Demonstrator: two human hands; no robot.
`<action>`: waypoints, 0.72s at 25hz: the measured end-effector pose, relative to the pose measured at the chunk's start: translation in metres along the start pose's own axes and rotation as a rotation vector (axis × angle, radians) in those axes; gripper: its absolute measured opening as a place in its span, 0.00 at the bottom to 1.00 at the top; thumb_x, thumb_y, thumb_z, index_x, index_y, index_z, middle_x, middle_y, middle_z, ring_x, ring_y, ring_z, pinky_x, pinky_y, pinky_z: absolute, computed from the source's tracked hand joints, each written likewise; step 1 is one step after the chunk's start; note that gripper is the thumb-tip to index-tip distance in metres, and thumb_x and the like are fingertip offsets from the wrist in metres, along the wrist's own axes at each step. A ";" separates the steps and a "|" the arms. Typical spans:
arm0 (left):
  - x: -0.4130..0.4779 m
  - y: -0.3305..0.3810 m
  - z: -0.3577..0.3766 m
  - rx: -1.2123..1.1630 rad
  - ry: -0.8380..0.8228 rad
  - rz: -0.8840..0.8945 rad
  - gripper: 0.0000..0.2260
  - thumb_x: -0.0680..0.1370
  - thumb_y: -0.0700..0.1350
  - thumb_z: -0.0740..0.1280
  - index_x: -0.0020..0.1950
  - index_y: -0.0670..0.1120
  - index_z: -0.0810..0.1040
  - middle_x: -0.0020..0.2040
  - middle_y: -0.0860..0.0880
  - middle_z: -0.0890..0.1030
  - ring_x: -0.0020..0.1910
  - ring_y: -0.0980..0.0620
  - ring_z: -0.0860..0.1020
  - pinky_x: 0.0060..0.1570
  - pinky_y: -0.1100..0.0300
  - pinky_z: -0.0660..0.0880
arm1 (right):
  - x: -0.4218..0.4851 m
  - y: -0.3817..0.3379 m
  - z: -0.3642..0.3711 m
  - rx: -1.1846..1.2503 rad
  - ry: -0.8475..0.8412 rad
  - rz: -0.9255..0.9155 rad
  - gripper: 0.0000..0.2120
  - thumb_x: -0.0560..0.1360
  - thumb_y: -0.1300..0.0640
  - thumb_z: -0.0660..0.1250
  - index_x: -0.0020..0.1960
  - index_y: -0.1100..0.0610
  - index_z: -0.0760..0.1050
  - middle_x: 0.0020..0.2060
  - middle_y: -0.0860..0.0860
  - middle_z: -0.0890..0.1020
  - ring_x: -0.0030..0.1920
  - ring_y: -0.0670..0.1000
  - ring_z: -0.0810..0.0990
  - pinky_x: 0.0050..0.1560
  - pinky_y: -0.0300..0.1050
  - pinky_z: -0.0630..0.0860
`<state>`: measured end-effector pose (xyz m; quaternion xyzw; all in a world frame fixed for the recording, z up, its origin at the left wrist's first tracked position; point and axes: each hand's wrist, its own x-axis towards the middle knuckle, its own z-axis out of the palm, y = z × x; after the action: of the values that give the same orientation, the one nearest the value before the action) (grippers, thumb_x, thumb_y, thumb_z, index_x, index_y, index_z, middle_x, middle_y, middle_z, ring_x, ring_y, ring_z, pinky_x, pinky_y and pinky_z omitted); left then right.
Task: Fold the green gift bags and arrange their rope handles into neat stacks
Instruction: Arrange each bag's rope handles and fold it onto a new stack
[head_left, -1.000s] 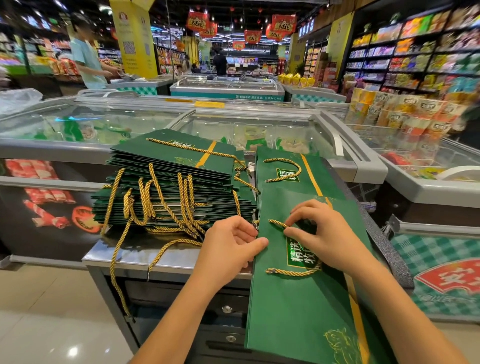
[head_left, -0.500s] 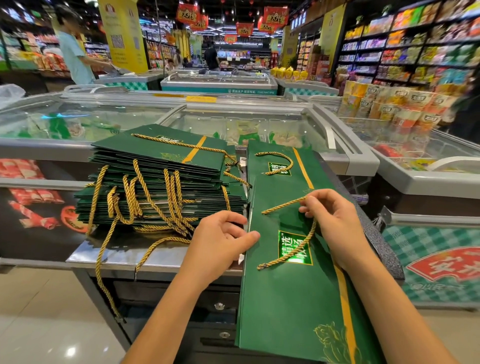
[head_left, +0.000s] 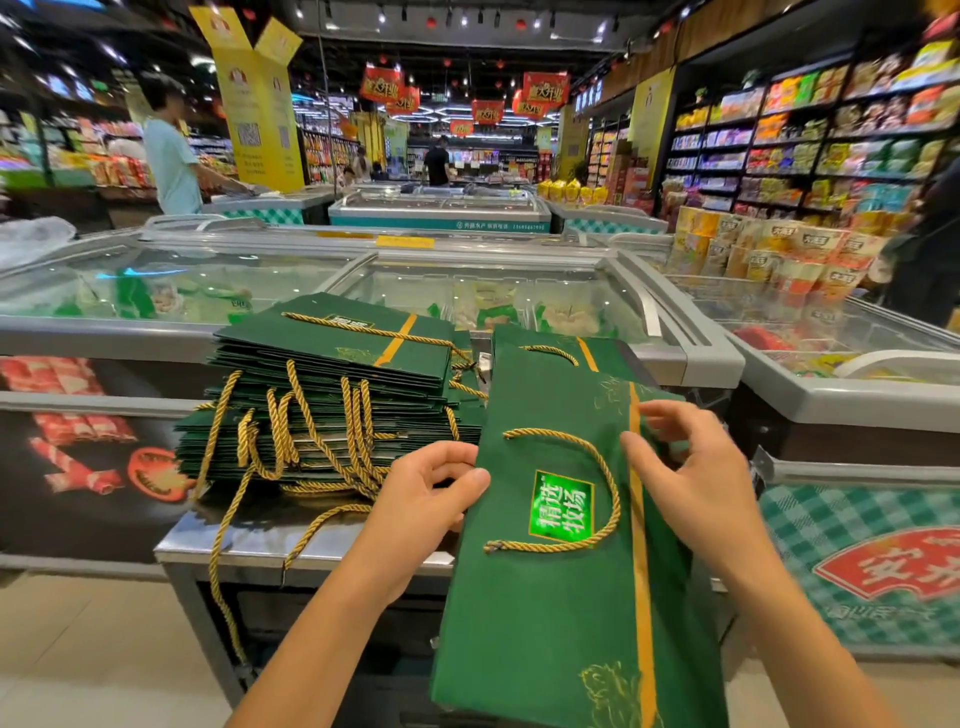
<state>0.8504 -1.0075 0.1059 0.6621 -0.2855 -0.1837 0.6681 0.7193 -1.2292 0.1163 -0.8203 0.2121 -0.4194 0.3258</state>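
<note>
A flat green gift bag (head_left: 561, 613) with a gold stripe lies lengthwise before me, its near end hanging past the counter edge. Its gold rope handle (head_left: 597, 467) curls in a loop over the bright green label. My left hand (head_left: 421, 499) pinches the bag's left edge between thumb and fingers. My right hand (head_left: 691, 467) hovers over the right side by the stripe, fingers spread and loosely bent, holding nothing. Another flat bag (head_left: 550, 348) lies under it further back. On the left stands a tall stack of folded green bags (head_left: 332, 395) with several rope handles hanging down.
The bags rest on a steel counter (head_left: 249, 545) against glass-topped freezer chests (head_left: 208, 291). Another freezer (head_left: 857, 395) stands to the right, snack shelves (head_left: 810, 145) behind it. A person in a light shirt (head_left: 169, 156) stands far left; other shoppers are in the back aisle.
My right hand let go of the rope handle, which now lies in a loop on the bag, and opened above the stripe. The left hand stayed at the bag's left edge.
</note>
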 end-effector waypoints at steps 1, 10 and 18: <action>-0.002 0.003 -0.003 -0.022 0.018 0.028 0.07 0.80 0.37 0.68 0.56 0.45 0.81 0.46 0.47 0.86 0.42 0.52 0.84 0.37 0.62 0.78 | 0.001 0.001 -0.010 -0.035 0.041 0.042 0.17 0.76 0.53 0.73 0.64 0.52 0.76 0.54 0.47 0.79 0.54 0.47 0.78 0.57 0.45 0.75; 0.027 0.081 0.002 -0.049 0.217 0.272 0.04 0.78 0.39 0.72 0.51 0.46 0.83 0.48 0.44 0.85 0.45 0.51 0.82 0.46 0.59 0.81 | 0.033 -0.042 -0.056 0.489 0.138 0.199 0.01 0.78 0.57 0.73 0.49 0.53 0.83 0.43 0.52 0.86 0.42 0.48 0.82 0.41 0.38 0.78; 0.043 0.120 0.003 -0.008 0.136 0.392 0.05 0.80 0.39 0.70 0.53 0.43 0.84 0.41 0.46 0.85 0.36 0.50 0.84 0.38 0.57 0.79 | 0.051 -0.068 -0.092 0.883 0.186 0.147 0.12 0.83 0.54 0.62 0.43 0.54 0.78 0.31 0.52 0.81 0.33 0.50 0.80 0.37 0.41 0.79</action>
<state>0.8658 -1.0303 0.2309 0.6021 -0.3623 -0.0060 0.7114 0.6771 -1.2461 0.2326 -0.5442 0.0990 -0.5173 0.6530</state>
